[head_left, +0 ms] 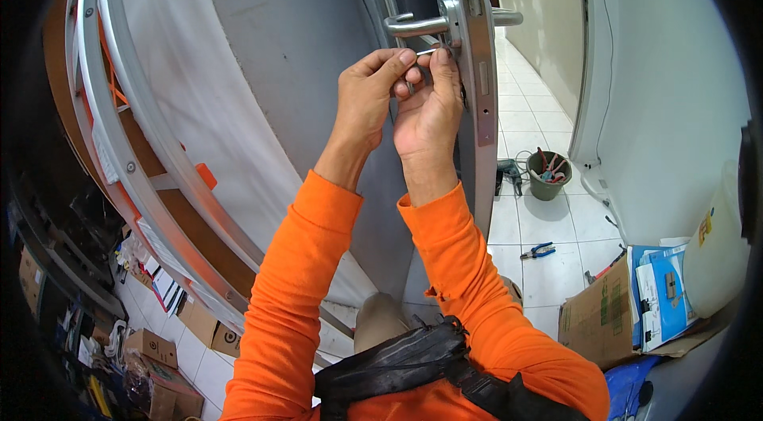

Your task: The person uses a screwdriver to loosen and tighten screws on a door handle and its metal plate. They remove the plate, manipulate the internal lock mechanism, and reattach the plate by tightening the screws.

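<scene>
Just below a silver lever handle on the grey door, my two hands meet with fingers bent. My left hand is closed, its thumb and forefinger pinching a thin silver metal rod. The rod's other end lies at the thumb and fingertip of my right hand, which is also closed. Its exact kind is too small to make out. My right fingers touch or nearly touch the door's edge, where a metal lock plate with a latch shows. The fingers hide what lies behind them.
A ladder leans along the left. On the tiled floor to the right are a dark bucket of tools, a power drill and blue-handled pliers. A cardboard box with papers stands near right; more boxes lie lower left.
</scene>
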